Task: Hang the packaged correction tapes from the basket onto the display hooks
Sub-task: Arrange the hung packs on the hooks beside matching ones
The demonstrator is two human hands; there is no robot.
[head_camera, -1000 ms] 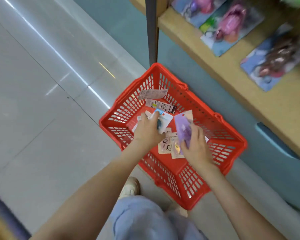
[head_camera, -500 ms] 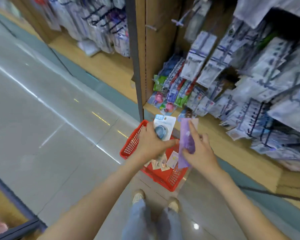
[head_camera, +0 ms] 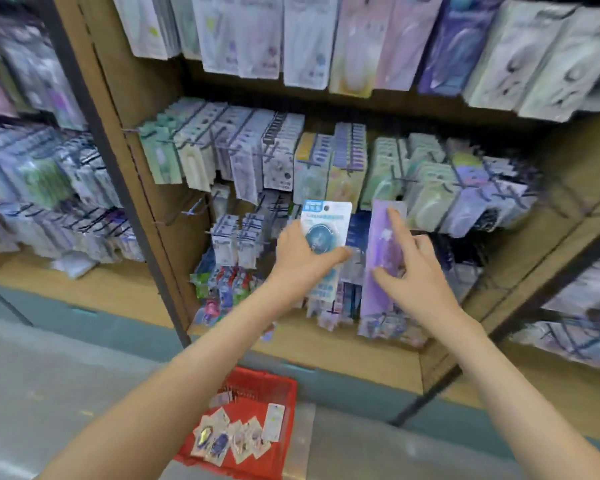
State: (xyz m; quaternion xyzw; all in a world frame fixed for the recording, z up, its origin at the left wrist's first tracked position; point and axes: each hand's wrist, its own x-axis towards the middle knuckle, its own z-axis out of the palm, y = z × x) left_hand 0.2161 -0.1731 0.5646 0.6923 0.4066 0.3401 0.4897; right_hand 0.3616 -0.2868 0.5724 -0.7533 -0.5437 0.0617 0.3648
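A white-and-blue correction tape pack [head_camera: 326, 225] is pinched in the left hand [head_camera: 302, 263]. The right hand [head_camera: 418, 282] grips a long purple pack [head_camera: 381, 261]. Both are raised before the display hooks [head_camera: 194, 207]. The red basket [head_camera: 284, 386] sits on the floor [head_camera: 66, 386] below the shelf edge.

Wooden shelving [head_camera: 136, 98] with dark uprights [head_camera: 94, 116] sits on a teal plinth [head_camera: 118, 330] above grey floor [head_camera: 66, 386].

I counted two held at twelve o'clock: one white-and-blue packet [head_camera: 326, 220], one purple packet [head_camera: 383, 237]. One red basket [head_camera: 257, 389] sat at six (about five loose packets [head_camera: 236, 441] inside, blurred).
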